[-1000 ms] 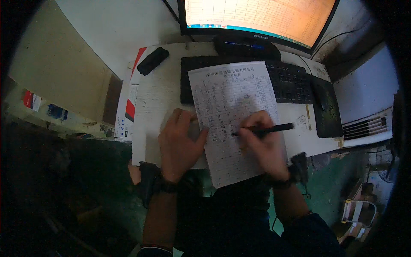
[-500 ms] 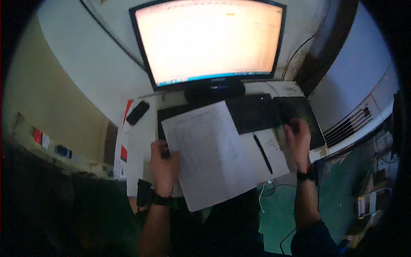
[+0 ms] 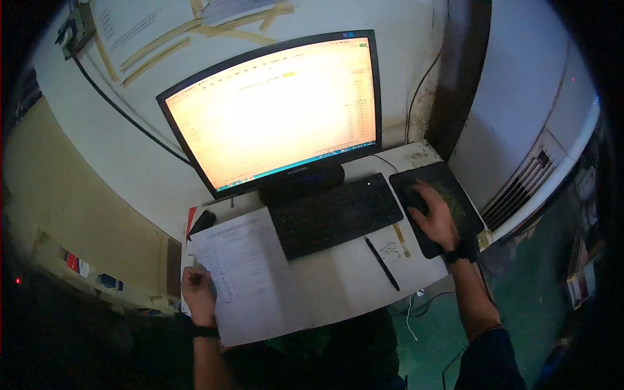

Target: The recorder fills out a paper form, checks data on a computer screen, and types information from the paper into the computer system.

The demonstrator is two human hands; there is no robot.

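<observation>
My right hand [image 3: 434, 216] rests on a dark computer mouse [image 3: 412, 196], its fingers curved over it on the black mouse pad [image 3: 463, 198]. At the desk's left edge my left hand [image 3: 198, 294] is closed, touching the left edge of a written sheet of paper [image 3: 250, 279]. A small dark spot shows among its curled fingers; I cannot make out what it is. The paper lies on the desk, its upper right corner meeting the black keyboard [image 3: 338, 216]. A black pen [image 3: 382, 263] lies below the keyboard.
A lit monitor [image 3: 279, 117] stands at the back of the white desk [image 3: 344, 283]. A black phone-like object [image 3: 203, 223] lies beyond the paper's far left corner. White appliance with a vent [image 3: 520, 188] stands at right. A white cable [image 3: 411, 318] hangs below the desk's front.
The paper has moved left off part of the keyboard, together with my left hand. My right hand has moved forward onto the mouse. The view has shifted, showing more wall.
</observation>
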